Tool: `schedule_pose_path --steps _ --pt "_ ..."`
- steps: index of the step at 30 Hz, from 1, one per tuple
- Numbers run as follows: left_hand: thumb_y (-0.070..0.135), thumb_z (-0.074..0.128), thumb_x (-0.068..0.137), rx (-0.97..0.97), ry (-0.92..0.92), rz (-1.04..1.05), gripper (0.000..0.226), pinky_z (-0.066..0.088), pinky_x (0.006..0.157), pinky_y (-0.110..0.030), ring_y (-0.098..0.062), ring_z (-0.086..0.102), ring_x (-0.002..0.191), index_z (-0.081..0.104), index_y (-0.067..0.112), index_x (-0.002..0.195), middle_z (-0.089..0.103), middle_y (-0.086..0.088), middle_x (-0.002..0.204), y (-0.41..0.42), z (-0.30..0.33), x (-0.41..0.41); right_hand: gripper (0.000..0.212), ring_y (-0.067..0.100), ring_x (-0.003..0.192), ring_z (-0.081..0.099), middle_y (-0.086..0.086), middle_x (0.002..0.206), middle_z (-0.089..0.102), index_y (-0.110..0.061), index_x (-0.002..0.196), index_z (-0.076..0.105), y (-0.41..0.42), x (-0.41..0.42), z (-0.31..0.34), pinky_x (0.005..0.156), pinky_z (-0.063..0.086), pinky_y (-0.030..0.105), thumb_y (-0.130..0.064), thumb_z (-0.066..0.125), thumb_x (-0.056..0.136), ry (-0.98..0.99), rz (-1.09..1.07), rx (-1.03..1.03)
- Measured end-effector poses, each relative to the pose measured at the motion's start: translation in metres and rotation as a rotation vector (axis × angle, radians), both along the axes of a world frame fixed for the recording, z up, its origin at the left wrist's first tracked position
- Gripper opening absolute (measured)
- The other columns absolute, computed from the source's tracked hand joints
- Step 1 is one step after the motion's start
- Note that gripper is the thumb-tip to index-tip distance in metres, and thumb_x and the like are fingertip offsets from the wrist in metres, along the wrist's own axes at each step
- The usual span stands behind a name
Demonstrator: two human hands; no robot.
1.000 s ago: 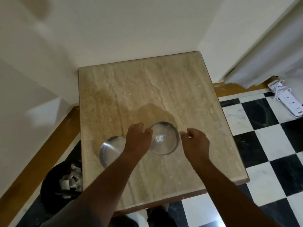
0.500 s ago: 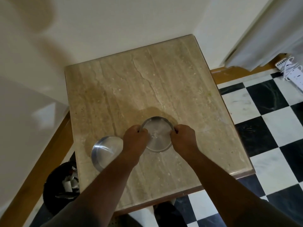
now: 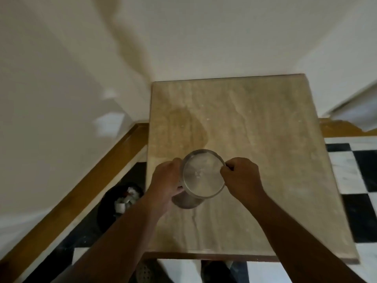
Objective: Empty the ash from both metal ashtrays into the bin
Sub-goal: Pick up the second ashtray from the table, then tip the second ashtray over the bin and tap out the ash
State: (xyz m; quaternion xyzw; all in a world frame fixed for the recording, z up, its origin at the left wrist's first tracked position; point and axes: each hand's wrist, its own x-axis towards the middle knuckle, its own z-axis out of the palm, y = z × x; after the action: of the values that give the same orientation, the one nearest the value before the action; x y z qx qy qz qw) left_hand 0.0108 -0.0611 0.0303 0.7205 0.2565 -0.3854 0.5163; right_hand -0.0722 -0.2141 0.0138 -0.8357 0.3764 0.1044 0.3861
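Observation:
Both of my hands hold a round, shallow metal ashtray (image 3: pixel 202 177) by its rim, with pale ash on its bottom. My left hand (image 3: pixel 166 180) grips the left rim and my right hand (image 3: pixel 239 178) pinches the right rim. The ashtray hangs slightly above the beige marble table (image 3: pixel 265 139). A second metal ashtray (image 3: pixel 187 202) sits on the table just below it, mostly hidden by the held one and my left wrist. The black bin (image 3: pixel 108 213), holding white scraps, stands on the floor left of the table.
The table stands in a corner, with white walls behind and to the left. A wooden skirting board (image 3: pixel 85 190) runs past the bin. Black and white floor tiles (image 3: pixel 359 180) lie to the right. The image is motion-blurred.
My right hand closed on the ashtray's rim, then both hands raised it and carried it left, over the second ashtray. The view swung left.

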Motion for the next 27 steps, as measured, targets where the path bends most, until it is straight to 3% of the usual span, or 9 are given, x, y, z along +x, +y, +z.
schedule_pose_path --steps 3,7,10,13,15,18,20,24,27 --pt "0.030 0.052 0.094 0.013 0.032 0.091 0.025 0.055 0.069 -0.036 -0.026 0.065 0.102 0.064 0.018 0.113 0.068 -0.008 0.112 0.053 0.001 0.017 0.028 0.028 0.057 0.056 0.019 0.062 0.061 0.002 0.060 0.062 0.044 0.027 0.002 0.049 0.035 0.027 -0.014 0.057 0.083 -0.017 0.091 0.022" --pt "0.034 0.055 0.094 0.059 0.033 0.224 0.032 0.056 0.079 -0.041 -0.028 0.063 0.104 0.062 0.015 0.118 0.067 -0.011 0.114 0.129 0.003 0.028 0.026 0.020 0.054 0.054 0.006 0.056 0.056 -0.007 0.060 0.063 0.116 0.056 0.002 0.045 0.034 0.024 -0.017 0.055 0.082 -0.012 0.193 0.047" --pt "0.035 0.053 0.097 0.061 -0.027 0.268 0.034 0.056 0.079 -0.041 -0.021 0.063 0.089 0.059 0.013 0.122 0.065 -0.006 0.101 0.177 -0.003 0.031 0.022 0.011 0.047 0.049 0.009 0.057 0.059 -0.004 0.067 0.065 0.168 0.070 -0.007 0.043 0.035 0.017 -0.012 0.056 0.084 -0.022 0.218 0.146" --pt "0.036 0.053 0.096 0.108 0.006 0.337 0.037 0.057 0.079 -0.043 -0.026 0.062 0.096 0.056 0.017 0.127 0.063 -0.010 0.115 0.220 -0.009 0.031 0.019 0.007 0.054 0.051 0.005 0.067 0.062 -0.006 0.076 0.068 0.211 0.083 -0.016 0.047 0.035 0.016 -0.012 0.054 0.088 0.004 0.313 0.147" --pt "0.040 0.053 0.095 0.097 0.034 0.375 0.036 0.056 0.087 -0.047 -0.031 0.062 0.104 0.059 0.018 0.124 0.064 -0.011 0.118 0.246 -0.019 0.032 0.019 0.005 0.058 0.051 0.003 0.072 0.062 -0.008 0.083 0.067 0.232 0.088 -0.023 0.050 0.033 0.014 -0.016 0.052 0.092 0.018 0.376 0.119" --pt "0.038 0.053 0.097 0.002 0.087 0.422 0.026 0.054 0.089 -0.049 -0.031 0.064 0.101 0.066 0.016 0.102 0.068 -0.013 0.110 0.277 -0.031 0.035 0.019 0.008 0.062 0.057 0.002 0.075 0.064 -0.013 0.082 0.065 0.251 0.091 -0.035 0.053 0.037 0.014 -0.020 0.052 0.094 0.017 0.396 0.101" --pt "0.035 0.055 0.097 -0.105 0.185 0.431 0.029 0.051 0.096 -0.054 -0.035 0.064 0.103 0.065 0.009 0.104 0.067 -0.019 0.114 0.297 -0.045 0.037 0.021 0.009 0.062 0.060 -0.002 0.070 0.063 -0.017 0.076 0.063 0.258 0.092 -0.045 0.053 0.038 0.013 -0.023 0.052 0.093 0.011 0.416 0.089" --pt "0.069 0.063 0.078 -0.372 0.482 0.344 0.078 0.052 0.096 -0.054 -0.044 0.063 0.112 0.053 0.012 0.131 0.061 -0.026 0.129 0.326 -0.076 0.031 0.023 0.007 0.059 0.061 -0.004 0.067 0.064 -0.019 0.072 0.063 0.276 0.089 -0.058 0.050 0.041 0.012 -0.026 0.056 0.093 -0.019 0.467 0.119" --pt "0.086 0.054 0.066 -0.509 0.592 0.322 0.096 0.057 0.087 -0.051 -0.051 0.062 0.112 0.050 0.016 0.132 0.059 -0.030 0.130 0.334 -0.090 0.025 0.020 0.020 0.069 0.066 0.006 0.072 0.068 -0.009 0.079 0.068 0.289 0.087 -0.067 0.062 0.055 0.033 -0.022 0.059 0.091 -0.061 0.435 0.197"
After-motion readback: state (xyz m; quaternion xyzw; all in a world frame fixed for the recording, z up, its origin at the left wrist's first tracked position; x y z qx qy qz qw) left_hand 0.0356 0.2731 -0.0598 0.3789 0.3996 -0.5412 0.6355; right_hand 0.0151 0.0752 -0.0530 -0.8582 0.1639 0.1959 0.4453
